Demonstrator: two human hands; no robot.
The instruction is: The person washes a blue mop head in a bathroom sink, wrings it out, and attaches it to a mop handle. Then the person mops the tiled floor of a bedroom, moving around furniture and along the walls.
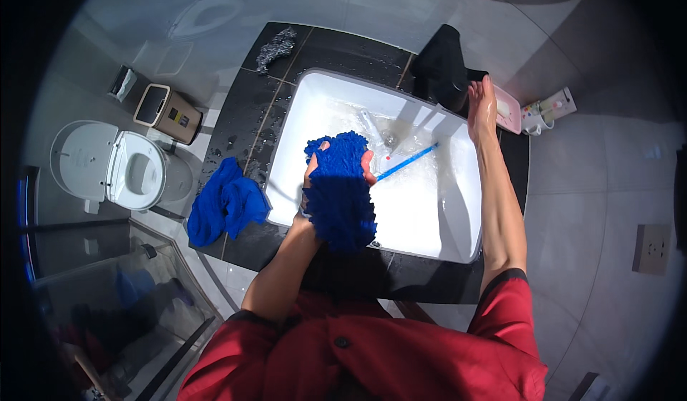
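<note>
My left hand (313, 171) is closed around a bunched blue cloth (343, 186), which hangs over the near left part of the white washbasin (283, 186). At the black faucet (448, 73), my right hand (483, 105) touches or lies beside the lever, fingers fairly straight and with nothing seen in its palm. Water runs from the spout into the basin. A blue stick-like handle (409, 162) and a white plastic item (370, 124) lie inside, near the drain (390, 140). Their lower parts are partly hidden by the cloth and water.
A second blue cloth (225, 205) lies on the wet black tiled counter (257, 132) at left. A crumpled silvery item (276, 49) sits at its back corner. Right of the faucet are a pink soap dish (512, 116) and a cup (536, 122). A toilet (137, 170) and bin (174, 116) stand left.
</note>
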